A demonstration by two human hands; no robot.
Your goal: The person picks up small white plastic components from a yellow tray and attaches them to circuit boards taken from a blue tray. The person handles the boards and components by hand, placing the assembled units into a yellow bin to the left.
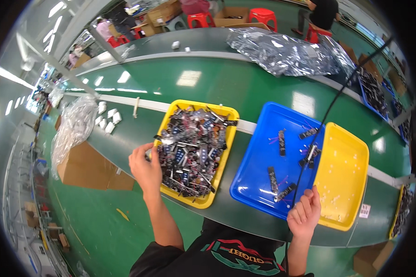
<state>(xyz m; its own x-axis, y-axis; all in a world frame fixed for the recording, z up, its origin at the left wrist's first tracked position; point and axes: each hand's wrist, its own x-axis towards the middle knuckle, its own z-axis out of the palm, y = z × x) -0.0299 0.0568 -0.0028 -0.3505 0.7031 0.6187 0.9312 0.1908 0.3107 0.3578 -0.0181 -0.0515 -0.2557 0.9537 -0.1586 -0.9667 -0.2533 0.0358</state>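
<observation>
Right hand [304,211] by blue tray [254,177], black strip [285,191] lying diagonal

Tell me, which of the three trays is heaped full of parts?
The yellow tray by the left hand; the blue tray holds few, the other yellow tray almost none.

Green bench [194,83]: yellow tray [222,154] full of small dark parts, blue tray [259,157] just beside it, empty yellow tray [346,180] overlapping the blue one, crumpled silver foil bag [286,53] at far edge.

Black short-sleeved shirt [217,256] with red and green print; forearms bare.
</observation>
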